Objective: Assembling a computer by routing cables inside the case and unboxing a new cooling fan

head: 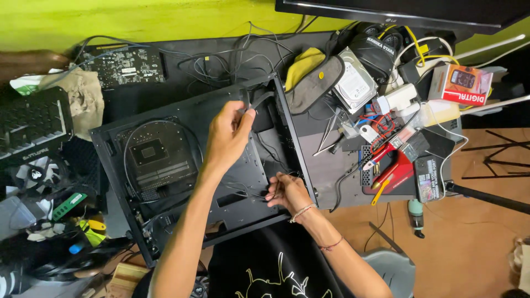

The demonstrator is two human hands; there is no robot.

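A: What lies at the centre of the figure?

B: A black computer case (pixel 165 182), laid flat on the dark worktop (pixel 182 77) with its side open. A mainboard tray with a round cut-out fills its 9 o'clock half. Thin wires (pixel 243 190) run loose across the panel.

A: And the hands?

B: The left hand (pixel 227 135) is raised over the case toward 12 o'clock, its fingers pinching a flat black cable (pixel 259 100) that bends off to the case's far edge. The right hand (pixel 287 190) rests at the case's 4 o'clock edge, fingers curled and pinching the thin wires there.

A: How far along does the work appear?

B: Judging from the layout, cable routing is mid-way: the flat cable is in hand and not seated, the small wires lie untidied, and the panel is off. A graphics card (pixel 126 66) at 11 o'clock and a hard drive (pixel 353 83) at 1 o'clock sit outside the case, seemingly not yet fitted.

A: What surrounds the case?

B: At 9 o'clock, a black keyboard (pixel 33 124) and a small fan (pixel 36 174). At 12 o'clock, a tangle of cables. At 2 o'clock, a grey pouch (pixel 314 83) over a yellow cloth (pixel 303 60), a white adapter (pixel 400 96) and an orange-and-white box (pixel 461 83). At 3 o'clock, red-handled tools (pixel 395 171) on a grey mat. A monitor's lower edge (pixel 397 14) closes the top of the view.
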